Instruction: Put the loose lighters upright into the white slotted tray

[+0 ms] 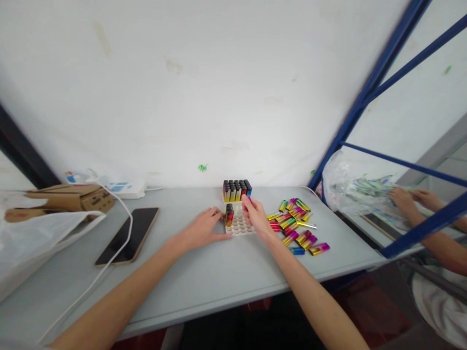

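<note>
Over the holed tray [239,229], the right hand [258,217] pinches something purple [249,199].

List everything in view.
Loose lighters: many, multicoloured, right
Back lighters: many, multicoloured, near wall
Tray lighters: few, reddish, in tray
Tray: one, white, between hands
Slim item: one, silvery, among lighters
Phone: one, black, left
Cable: one, white, left
Cardboard box: one, brown, left
Carton: one, white, beside cardboard box
Bag: one, white, left edge
Clear bag: one, colourless, by frame
Frame: one, blue, right
Table: one, grey, below
Wall: one, white, behind
Co-worker's hands: two, beyond frame
Left hand: one, at tray's left
Right hand: one, holding purple piece above tray
</note>
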`<action>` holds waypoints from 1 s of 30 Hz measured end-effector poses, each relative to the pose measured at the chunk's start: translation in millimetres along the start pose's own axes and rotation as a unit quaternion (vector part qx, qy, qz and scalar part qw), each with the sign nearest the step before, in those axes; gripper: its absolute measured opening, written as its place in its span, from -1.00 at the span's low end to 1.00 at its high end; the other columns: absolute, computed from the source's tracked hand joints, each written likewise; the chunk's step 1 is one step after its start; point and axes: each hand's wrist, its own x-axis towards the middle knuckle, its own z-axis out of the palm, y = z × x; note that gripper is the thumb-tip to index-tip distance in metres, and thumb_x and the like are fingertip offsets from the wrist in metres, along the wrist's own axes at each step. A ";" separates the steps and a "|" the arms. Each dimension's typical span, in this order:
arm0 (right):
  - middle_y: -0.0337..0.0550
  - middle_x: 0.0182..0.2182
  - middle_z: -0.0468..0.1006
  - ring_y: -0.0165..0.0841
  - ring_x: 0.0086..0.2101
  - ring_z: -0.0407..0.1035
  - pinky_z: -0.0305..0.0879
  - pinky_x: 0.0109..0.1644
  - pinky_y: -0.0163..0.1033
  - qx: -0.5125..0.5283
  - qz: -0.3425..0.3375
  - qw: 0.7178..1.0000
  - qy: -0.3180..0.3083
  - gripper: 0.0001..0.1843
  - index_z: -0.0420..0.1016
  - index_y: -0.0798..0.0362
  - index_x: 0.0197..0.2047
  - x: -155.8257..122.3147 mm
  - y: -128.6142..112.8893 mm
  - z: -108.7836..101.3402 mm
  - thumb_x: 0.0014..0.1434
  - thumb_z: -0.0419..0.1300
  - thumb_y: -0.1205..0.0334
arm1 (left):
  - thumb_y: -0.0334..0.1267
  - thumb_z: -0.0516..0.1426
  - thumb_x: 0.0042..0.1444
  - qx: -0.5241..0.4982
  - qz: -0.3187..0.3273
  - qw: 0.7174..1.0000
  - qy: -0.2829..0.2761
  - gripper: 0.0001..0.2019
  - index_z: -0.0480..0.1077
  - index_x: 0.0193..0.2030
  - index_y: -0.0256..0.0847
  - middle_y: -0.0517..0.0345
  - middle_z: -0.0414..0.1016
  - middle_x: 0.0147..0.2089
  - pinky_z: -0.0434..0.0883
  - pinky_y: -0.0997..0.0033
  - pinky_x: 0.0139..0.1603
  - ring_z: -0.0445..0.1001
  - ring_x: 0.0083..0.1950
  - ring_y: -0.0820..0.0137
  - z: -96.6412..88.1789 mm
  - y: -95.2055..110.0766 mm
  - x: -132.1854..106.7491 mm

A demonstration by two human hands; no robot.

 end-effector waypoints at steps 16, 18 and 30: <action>-0.24 -0.40 0.45 -0.29 -0.37 0.35 0.30 -0.24 -0.22 -0.220 -0.146 0.963 -0.049 -0.58 0.34 -0.06 -0.20 -10.7 12.1 -10.8 0.49 -0.02 -0.21 | 0.33 0.27 0.22 0.003 0.011 1.000 -0.003 -0.39 0.50 0.11 -0.18 -0.08 0.54 0.10 0.42 0.10 0.24 0.52 0.13 0.06 1.6 -2.1 0.2; -0.13 -0.27 0.51 -0.24 -0.22 0.40 0.34 -0.08 -0.18 -0.273 -0.213 0.937 -0.045 -0.60 0.35 -0.05 -0.22 -11.8 10.0 -14.7 0.51 -0.02 -0.14 | 0.35 0.26 0.21 0.002 0.014 1.000 0.001 -0.38 0.50 0.11 -0.18 -0.07 0.54 0.09 0.42 0.10 0.22 0.52 0.11 0.06 2.2 -2.9 0.2; -0.09 -0.26 0.66 -0.22 -0.25 0.51 0.32 -0.10 -0.20 -0.427 -0.210 0.867 -0.145 -0.72 0.50 0.03 -0.10 -14.5 15.6 -16.1 0.51 0.18 -0.01 | 0.27 0.26 0.25 -0.003 0.006 1.000 -0.005 -0.45 0.51 0.06 -0.19 -0.08 0.54 0.04 0.45 0.11 0.18 0.52 0.09 0.06 -3.3 3.4 -0.7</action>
